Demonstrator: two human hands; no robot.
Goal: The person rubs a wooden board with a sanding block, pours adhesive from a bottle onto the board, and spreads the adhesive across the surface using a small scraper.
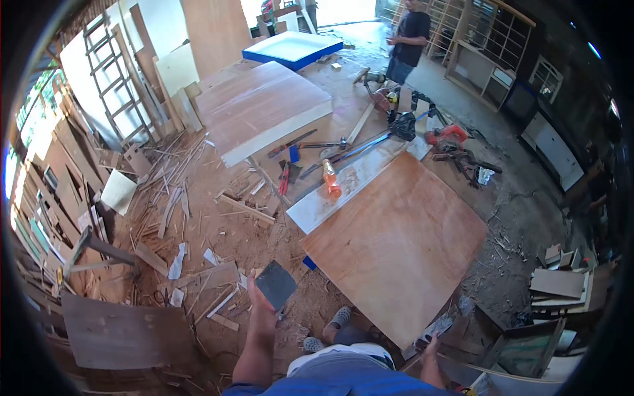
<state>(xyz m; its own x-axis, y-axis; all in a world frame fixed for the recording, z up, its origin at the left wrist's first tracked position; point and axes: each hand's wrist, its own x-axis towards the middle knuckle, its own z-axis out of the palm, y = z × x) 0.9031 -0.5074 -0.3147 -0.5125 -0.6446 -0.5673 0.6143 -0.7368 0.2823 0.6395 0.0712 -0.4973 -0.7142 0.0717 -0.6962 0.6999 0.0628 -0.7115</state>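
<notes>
My left hand (256, 296) is closed on a dark grey square sheet (276, 285), gripping it by its left edge above the littered floor. At the lower right, my right hand (431, 346) is closed around a pale greyish object (438, 326) that is too small and blurred to name. That hand is beside the near corner of a large square plywood panel (403, 244). Beyond the panel, an orange bottle (331, 179) lies on a white board (310, 208).
A thick wooden slab (264, 109) and a blue-edged white panel (292, 49) lie farther back. Pliers (284, 178) and other tools lie between the panels. Wood scraps (247, 208) litter the floor. Another person (411, 39) stands at the back. Stacked offcuts (556, 289) are at right.
</notes>
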